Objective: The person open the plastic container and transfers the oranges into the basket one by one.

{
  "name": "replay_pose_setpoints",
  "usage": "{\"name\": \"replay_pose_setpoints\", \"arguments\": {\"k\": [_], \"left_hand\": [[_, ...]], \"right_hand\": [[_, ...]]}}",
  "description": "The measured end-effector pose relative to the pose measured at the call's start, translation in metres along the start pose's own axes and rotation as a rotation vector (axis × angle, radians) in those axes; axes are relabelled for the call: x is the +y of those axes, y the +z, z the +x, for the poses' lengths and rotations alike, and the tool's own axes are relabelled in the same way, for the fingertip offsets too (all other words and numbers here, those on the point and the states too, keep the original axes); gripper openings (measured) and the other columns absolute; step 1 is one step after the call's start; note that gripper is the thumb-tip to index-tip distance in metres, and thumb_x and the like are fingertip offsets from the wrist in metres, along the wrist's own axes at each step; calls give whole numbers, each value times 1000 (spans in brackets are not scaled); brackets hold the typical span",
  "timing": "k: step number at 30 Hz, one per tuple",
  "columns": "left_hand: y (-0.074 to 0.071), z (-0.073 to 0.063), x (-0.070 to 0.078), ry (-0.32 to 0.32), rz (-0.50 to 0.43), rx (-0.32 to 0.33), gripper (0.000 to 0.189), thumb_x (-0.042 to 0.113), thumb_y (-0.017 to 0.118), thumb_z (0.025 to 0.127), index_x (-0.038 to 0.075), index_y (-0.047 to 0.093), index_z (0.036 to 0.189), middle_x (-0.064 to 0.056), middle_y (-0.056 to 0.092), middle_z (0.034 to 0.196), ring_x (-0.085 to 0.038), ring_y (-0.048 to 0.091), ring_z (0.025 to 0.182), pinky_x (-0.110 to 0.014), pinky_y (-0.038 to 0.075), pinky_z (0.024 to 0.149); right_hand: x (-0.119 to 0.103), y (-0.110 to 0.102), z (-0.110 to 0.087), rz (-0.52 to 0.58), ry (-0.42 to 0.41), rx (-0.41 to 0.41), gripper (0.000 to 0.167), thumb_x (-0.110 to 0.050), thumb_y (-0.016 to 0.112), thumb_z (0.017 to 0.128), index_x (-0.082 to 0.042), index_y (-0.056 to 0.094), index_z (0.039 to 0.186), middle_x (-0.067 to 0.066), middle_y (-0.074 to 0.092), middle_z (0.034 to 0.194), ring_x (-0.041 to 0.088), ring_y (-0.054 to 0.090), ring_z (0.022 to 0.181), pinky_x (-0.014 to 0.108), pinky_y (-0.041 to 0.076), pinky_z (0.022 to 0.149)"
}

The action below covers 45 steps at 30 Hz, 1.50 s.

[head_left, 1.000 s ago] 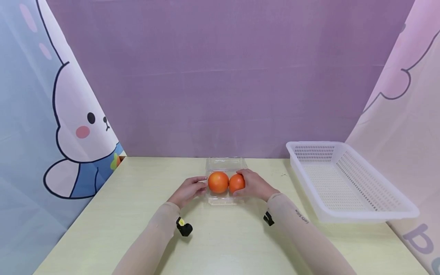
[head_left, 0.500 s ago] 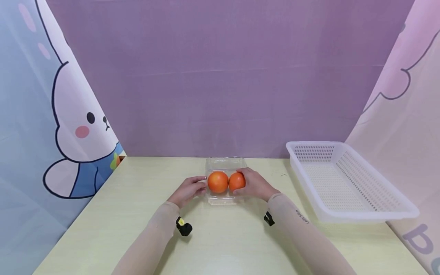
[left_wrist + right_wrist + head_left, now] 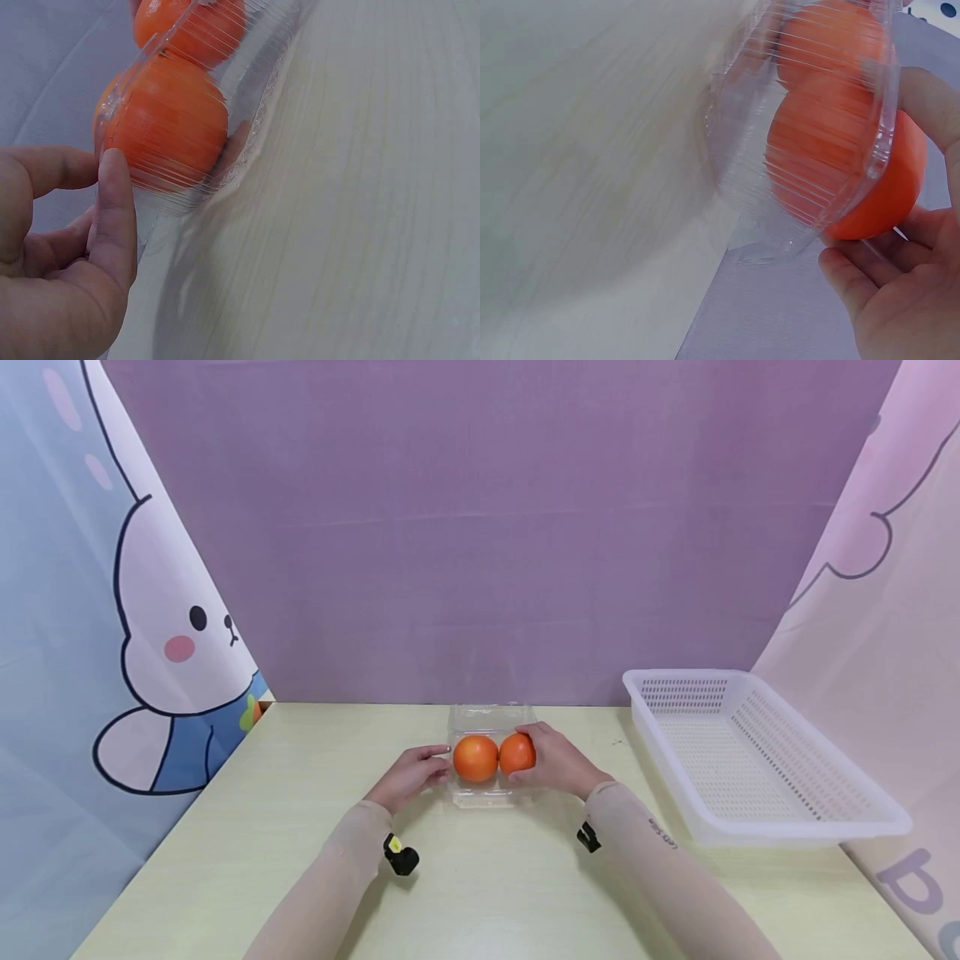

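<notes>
Two oranges sit side by side in a clear plastic clamshell box (image 3: pixel 491 718) at the middle of the table, its lid folded back. My left hand (image 3: pixel 411 777) pinches the box's left rim between thumb and forefinger, beside the left orange (image 3: pixel 476 758). In the left wrist view, the thumb (image 3: pixel 114 217) lies against the rim. From the right, my right hand (image 3: pixel 561 763) grips the right orange (image 3: pixel 514 753), thumb near and fingers on the far side. The right wrist view shows this orange (image 3: pixel 909 176) partly above the rim, with some fingers behind it.
A white perforated plastic basket (image 3: pixel 720 768) stands to the right on the pale wooden table (image 3: pixel 480 893). Behind the table hangs a purple cloth (image 3: pixel 480 543). Printed curtains (image 3: pixel 60 635) flank both sides, one with a cartoon rabbit.
The right hand and the right orange have risen very slightly. My left hand and the box have stayed in place.
</notes>
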<state>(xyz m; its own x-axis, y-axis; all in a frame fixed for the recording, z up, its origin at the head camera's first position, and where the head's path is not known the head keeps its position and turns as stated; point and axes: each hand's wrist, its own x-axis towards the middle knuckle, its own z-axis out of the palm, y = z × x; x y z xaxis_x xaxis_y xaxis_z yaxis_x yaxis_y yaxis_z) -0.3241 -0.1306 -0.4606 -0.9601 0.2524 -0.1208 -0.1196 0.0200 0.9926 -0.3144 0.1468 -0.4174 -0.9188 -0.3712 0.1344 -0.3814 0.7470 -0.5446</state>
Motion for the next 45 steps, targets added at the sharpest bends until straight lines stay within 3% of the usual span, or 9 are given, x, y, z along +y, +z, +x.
{"name": "replay_pose_setpoints", "arguments": {"k": [45], "left_hand": [[0,3,-3,-6,10,24,43,1,56,99,-9,49,140,-18,64,112,-20,63,94,-26,55,85]], "right_hand": [[-6,-21,-1,10,-64,29,80,-29,87,79,-2,47,143,13,51,138,30,54,116,47,50,99]]}}
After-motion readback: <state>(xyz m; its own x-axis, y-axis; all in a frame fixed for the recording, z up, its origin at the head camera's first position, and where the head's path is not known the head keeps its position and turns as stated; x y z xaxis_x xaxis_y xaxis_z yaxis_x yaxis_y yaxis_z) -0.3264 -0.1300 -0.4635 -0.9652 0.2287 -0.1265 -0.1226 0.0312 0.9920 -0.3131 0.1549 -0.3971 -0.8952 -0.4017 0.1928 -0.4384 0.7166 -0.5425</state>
